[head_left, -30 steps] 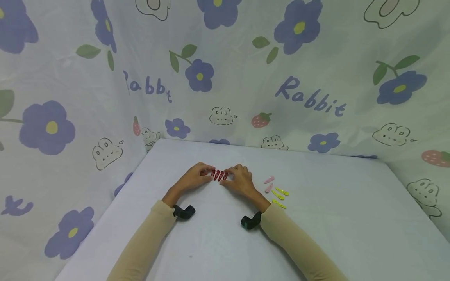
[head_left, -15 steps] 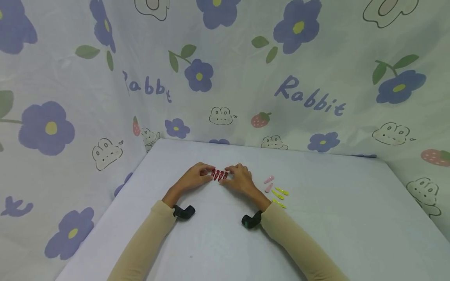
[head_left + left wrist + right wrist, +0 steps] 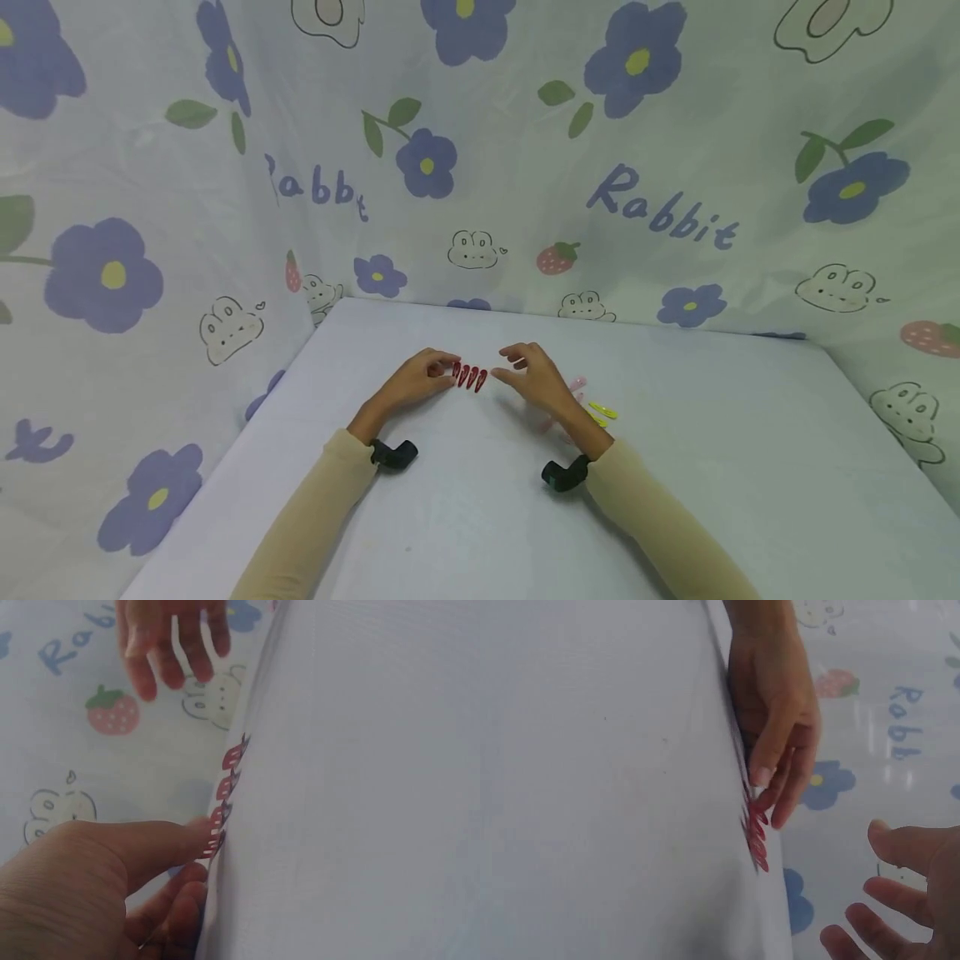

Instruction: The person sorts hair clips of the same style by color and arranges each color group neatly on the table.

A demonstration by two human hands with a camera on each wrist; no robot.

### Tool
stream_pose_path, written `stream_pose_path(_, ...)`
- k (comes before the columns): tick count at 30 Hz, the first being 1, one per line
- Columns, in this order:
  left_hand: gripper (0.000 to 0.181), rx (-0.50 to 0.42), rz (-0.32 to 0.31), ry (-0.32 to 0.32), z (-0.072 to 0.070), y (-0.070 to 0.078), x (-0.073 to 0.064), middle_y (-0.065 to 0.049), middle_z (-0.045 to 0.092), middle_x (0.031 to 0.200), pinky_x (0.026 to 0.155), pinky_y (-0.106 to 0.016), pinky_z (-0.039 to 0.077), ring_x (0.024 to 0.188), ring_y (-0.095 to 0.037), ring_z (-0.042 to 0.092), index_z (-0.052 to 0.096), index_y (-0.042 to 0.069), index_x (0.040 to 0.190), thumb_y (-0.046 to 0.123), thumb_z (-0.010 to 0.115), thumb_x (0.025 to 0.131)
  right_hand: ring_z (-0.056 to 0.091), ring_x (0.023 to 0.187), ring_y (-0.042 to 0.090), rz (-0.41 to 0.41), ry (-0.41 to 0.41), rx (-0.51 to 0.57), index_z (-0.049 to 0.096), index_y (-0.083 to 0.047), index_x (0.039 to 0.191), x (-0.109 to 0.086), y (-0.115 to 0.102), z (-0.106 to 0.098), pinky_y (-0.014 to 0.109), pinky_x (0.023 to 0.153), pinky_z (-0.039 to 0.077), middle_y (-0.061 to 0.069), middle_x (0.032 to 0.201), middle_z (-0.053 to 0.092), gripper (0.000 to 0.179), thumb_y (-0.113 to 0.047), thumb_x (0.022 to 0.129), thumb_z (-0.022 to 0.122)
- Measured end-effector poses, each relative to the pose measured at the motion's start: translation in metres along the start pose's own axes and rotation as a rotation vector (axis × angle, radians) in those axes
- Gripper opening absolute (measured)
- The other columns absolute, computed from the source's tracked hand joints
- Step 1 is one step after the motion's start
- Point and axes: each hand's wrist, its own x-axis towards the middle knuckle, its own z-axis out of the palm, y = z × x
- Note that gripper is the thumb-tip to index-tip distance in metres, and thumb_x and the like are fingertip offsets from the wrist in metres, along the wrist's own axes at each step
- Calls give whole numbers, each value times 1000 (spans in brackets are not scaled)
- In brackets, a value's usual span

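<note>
Several red snap hair clips (image 3: pixel 481 381) stand side by side in a slanted row on the white table. My left hand (image 3: pixel 412 375) pinches the leftmost red hair clip (image 3: pixel 456 370) between thumb and forefinger at its two ends. Just right of the row, my right hand (image 3: pixel 534 379) is lifted off with its fingers spread and nothing held. The left wrist view shows the clips' edges (image 3: pixel 225 786) running away from my left thumb. In the right wrist view, the right fingers (image 3: pixel 881 930) are apart from the row.
Pink hair clips (image 3: pixel 577 383) lie right of my right hand, partly behind its wrist. Nearby are yellow hair clips (image 3: pixel 603 410), partly covered by the right forearm. A patterned cloth (image 3: pixel 517 183) walls off the table's back and left side.
My right hand has let go of the row's right end and moved right, its fingers opening, now covering part of the pink and yellow clips. The left hand stays in place.
</note>
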Motion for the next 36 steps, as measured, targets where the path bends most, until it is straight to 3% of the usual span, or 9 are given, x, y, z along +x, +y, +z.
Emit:
stream_pose_path(5, 39, -6, 5, 0, -2, 2, 4, -8, 63, 125, 96, -45, 48, 110, -24, 59, 63, 16, 134, 21, 67, 95, 60, 115, 24, -3, 47, 10, 63, -15, 127, -14, 2, -35, 45, 96, 51, 4, 120, 63, 39, -35, 94, 70)
stream_pose_path(11, 37, 7, -44, 11, -20, 3, -2, -9, 61, 129, 98, -48, 49, 115, -28, 59, 61, 17, 136, 22, 61, 100, 62, 111, 25, -66, 22, -25, 64, -15, 123, -27, 6, -67, 47, 97, 50, 5, 114, 68, 33, -32, 95, 68)
stream_pose_path(15, 28, 69, 15, 46, -29, 16, 1, -9, 63, 123, 90, -44, 51, 108, -27, 61, 66, 15, 126, 27, 56, 103, 64, 104, 23, -100, 38, -63, 65, -12, 121, -38, 13, -85, 44, 93, 52, 5, 111, 69, 29, -26, 96, 68)
stream_pose_path(19, 22, 119, 88, 64, -27, 43, 5, -8, 66, 104, 79, -37, 50, 91, -21, 59, 68, 10, 110, 27, 55, 103, 63, 92, 19, -122, 1, -131, 68, -10, 117, -50, 22, -95, 34, 81, 55, 3, 103, 69, 25, -23, 96, 68)
stream_pose_path(21, 18, 126, 104, 42, -20, 57, 5, -5, 65, 94, 71, -33, 49, 81, -18, 57, 67, 10, 105, 26, 58, 102, 61, 87, 16, -147, -33, -167, 69, -10, 113, -56, 27, -95, 29, 76, 53, 0, 98, 68, 21, -21, 95, 69)
stream_pose_path(25, 16, 141, 108, -67, 2, 83, 4, -1, 62, 83, 61, -29, 46, 70, -14, 54, 65, 11, 100, 26, 61, 100, 57, 82, 12, -214, -105, -216, 70, -9, 108, -68, 36, -92, 24, 71, 50, -3, 92, 66, 16, -14, 92, 71)
stream_pose_path(32, 17, 221, 108, -238, 48, 114, 3, 3, 60, 76, 59, -24, 43, 66, -9, 52, 67, 11, 91, 27, 68, 95, 57, 82, 10, -240, -281, -292, 71, -9, 105, -76, 45, -87, 23, 71, 50, -5, 89, 63, 17, -14, 89, 75)
stream_pose_path(36, 23, 222, 67, -303, 69, 125, 2, 4, 61, 73, 58, -23, 42, 64, -8, 52, 66, 12, 84, 32, 70, 93, 57, 83, 9, -264, -342, -342, 72, -12, 105, -73, 48, -82, 24, 75, 50, -6, 90, 64, 16, -13, 89, 75)
